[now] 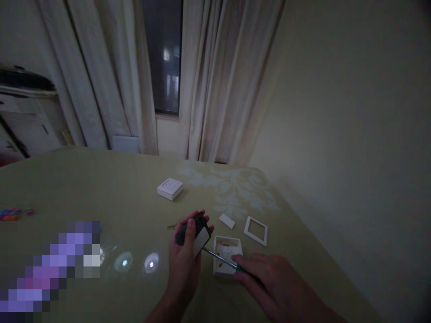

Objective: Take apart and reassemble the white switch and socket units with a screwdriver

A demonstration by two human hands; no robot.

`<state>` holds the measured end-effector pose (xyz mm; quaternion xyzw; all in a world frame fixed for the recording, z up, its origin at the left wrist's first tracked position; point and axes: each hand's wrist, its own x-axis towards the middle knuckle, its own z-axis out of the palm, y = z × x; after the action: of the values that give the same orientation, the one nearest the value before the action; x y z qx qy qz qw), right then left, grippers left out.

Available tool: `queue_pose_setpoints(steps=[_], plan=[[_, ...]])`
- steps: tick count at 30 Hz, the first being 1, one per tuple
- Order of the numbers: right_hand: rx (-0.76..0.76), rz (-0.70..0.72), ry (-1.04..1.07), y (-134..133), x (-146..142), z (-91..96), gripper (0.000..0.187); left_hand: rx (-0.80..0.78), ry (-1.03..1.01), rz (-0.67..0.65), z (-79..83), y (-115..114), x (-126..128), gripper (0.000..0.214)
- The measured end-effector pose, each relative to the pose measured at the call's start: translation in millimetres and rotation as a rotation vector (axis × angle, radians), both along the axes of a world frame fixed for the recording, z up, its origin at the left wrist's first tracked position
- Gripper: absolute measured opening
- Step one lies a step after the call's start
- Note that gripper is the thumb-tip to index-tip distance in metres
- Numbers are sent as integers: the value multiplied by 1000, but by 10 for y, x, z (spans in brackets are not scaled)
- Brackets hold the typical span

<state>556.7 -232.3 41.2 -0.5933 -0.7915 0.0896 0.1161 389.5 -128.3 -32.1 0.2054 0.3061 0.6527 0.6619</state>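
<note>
My left hand (pixel 185 255) is closed around a wall switch module (pixel 201 241), dark-bodied with a white rocker face. In my right hand (pixel 269 276) is a screwdriver (pixel 220 259) with a green and black handle, its metal shaft pointing left. The shaft's end meets the lower edge of the module; its tip is too small to make out. Beneath the shaft lies an open white mounting box (pixel 229 244), partly covered by my right fingers. Just beyond are a small white cover plate (pixel 227 221) and a white square frame (pixel 256 231).
Farther back on the table (pixel 117 193) sits a closed white switch box (pixel 170 188). Small screws (pixel 171 226) lie left of my left hand. Colourful small items (pixel 15 213) are at the far left, above a pixelated purple shape (pixel 50 269). A wall borders the right side.
</note>
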Motion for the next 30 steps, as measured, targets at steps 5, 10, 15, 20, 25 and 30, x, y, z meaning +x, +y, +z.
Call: queue_pose_setpoints(steps=[5, 10, 15, 20, 25, 30], plan=[[-57, -51, 220, 19, -7, -100, 23, -36, -12, -8, 3, 41, -21, 57], [-79, -88, 421, 30, 22, -277, 34, -61, -47, 3, -6, 68, -21, 49], [-119, -193, 584, -24, -3, -501, 44, -111, -76, 18, -14, 79, -9, 23], [-81, -343, 679, -92, -56, -742, 57, -191, -175, 38, 26, 126, -12, 18], [-43, -348, 691, -39, -104, -950, 62, -263, -242, 56, 87, 180, -52, 24], [84, -155, 622, 27, -171, -960, 51, -253, -227, 68, 92, 194, -53, 23]])
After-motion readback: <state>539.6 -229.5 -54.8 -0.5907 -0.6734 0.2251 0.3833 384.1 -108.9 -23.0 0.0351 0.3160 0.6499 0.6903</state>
